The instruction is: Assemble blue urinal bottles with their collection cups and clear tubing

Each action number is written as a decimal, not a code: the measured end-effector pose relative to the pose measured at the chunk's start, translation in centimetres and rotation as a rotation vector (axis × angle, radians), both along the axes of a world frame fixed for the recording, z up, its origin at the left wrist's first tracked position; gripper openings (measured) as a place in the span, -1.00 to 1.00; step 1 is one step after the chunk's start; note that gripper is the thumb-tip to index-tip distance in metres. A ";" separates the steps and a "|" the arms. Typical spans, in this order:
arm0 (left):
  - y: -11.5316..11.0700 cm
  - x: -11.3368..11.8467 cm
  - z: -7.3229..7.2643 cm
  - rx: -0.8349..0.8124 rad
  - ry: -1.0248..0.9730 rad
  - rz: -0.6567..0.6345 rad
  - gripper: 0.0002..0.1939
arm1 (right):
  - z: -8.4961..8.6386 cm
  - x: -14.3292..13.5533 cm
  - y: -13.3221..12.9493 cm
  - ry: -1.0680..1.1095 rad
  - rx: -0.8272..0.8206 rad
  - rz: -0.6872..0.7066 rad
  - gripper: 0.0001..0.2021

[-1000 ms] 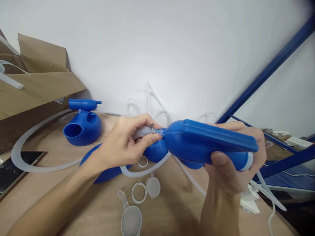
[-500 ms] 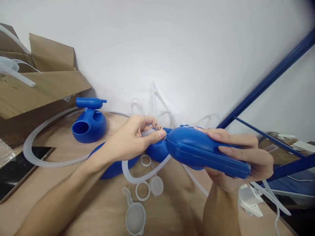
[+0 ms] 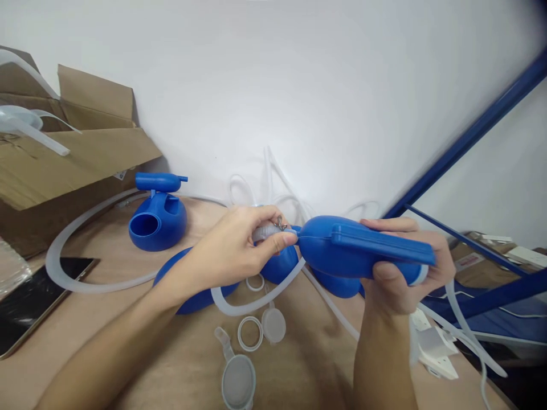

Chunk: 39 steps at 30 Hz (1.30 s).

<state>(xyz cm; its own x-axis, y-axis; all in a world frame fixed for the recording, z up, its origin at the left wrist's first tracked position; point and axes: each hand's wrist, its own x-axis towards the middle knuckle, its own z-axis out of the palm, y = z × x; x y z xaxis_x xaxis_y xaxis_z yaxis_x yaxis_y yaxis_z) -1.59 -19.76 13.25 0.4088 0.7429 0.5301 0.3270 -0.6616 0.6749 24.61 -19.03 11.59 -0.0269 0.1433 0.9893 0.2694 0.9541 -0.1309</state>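
Note:
My right hand [image 3: 416,262] wraps round a blue plastic urinal bottle [image 3: 322,242], its thumb below and fingers above. The bottle lies sideways, with a flat handle bar along it and a pale rim at the right end. From its left end a narrow spout meets a translucent hose [image 3: 265,232]. My left hand [image 3: 248,242] pinches that hose end between thumb and fingers. A small wire spring clamp [image 3: 281,223] sits at the hose end, by the fingertips. How far the spout is inside the hose, I cannot tell.
More blue bottles [image 3: 173,222] stand on the wooden table, some behind my hands. Nearer lie translucent strap caps [image 3: 238,380] and white rings [image 3: 250,333]. A cardboard box [image 3: 89,154] and a dark phone-like slab [image 3: 38,302] are left; a blue metal frame [image 3: 465,136] is right.
My right hand has rolled the bottle, so its handle bar now faces higher and my thumb shows beneath. My left hand keeps its pinch on the hose end. The view has shifted slightly.

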 end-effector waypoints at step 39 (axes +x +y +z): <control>-0.2 2.9 -1.9 -0.303 -0.416 -0.188 -0.54 | 0.1 -0.8 -0.4 0.126 0.178 -0.165 -0.68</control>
<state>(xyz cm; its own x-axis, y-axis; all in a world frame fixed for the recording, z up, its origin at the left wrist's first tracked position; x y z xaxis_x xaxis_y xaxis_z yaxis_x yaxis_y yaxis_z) 1.36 -19.98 11.30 0.3512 0.8218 0.4487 -0.1132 -0.4385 0.8916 23.86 -19.45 11.72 0.1073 -0.0404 0.9934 0.4151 0.9097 -0.0078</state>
